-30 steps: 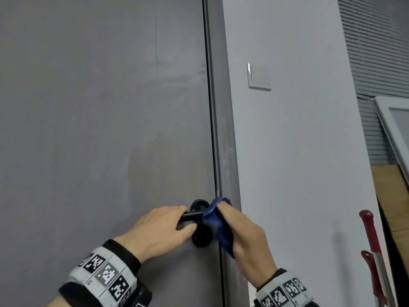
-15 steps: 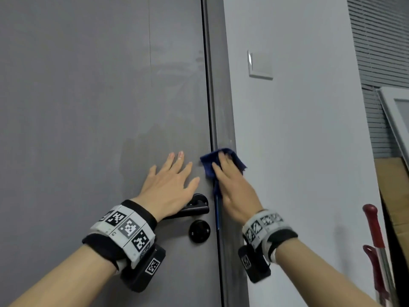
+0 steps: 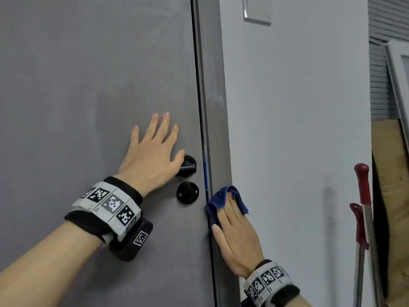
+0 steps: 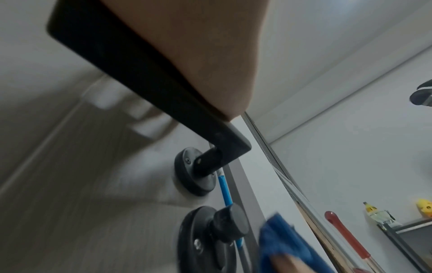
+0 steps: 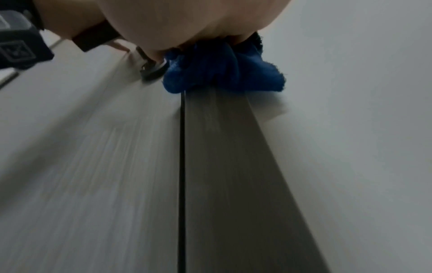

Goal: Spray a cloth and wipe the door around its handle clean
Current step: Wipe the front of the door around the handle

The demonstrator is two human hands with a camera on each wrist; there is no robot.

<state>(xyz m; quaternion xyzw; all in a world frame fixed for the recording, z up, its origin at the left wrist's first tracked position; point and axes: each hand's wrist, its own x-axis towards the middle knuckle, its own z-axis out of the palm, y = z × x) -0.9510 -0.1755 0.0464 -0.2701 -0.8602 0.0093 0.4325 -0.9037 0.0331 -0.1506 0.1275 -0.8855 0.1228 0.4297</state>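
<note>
Head view shows our left hand (image 3: 152, 156) flat on the grey door (image 3: 88, 85), fingers straight and spread, gripping nothing; its palm covers most of the black lever handle (image 3: 188, 166), so only the rose end shows there. Below it sits a round black lock knob (image 3: 187, 192). Our right hand (image 3: 234, 235) presses the blue cloth (image 3: 218, 204) against the door frame (image 3: 218, 129), just right of the gap and lower than the knob; its fingers lie nearly straight over the cloth, and we cannot tell whether the thumb tucks under it. From the left wrist the handle bar (image 4: 145, 86) runs under the palm, while cloth and door surface are blurred. From the right wrist the bunched cloth (image 5: 222, 72) hides the fingers entirely. At the right edge a red-topped pole (image 3: 363, 187) is cut off, and a wall switch (image 3: 256, 12) is cropped at the top.
</note>
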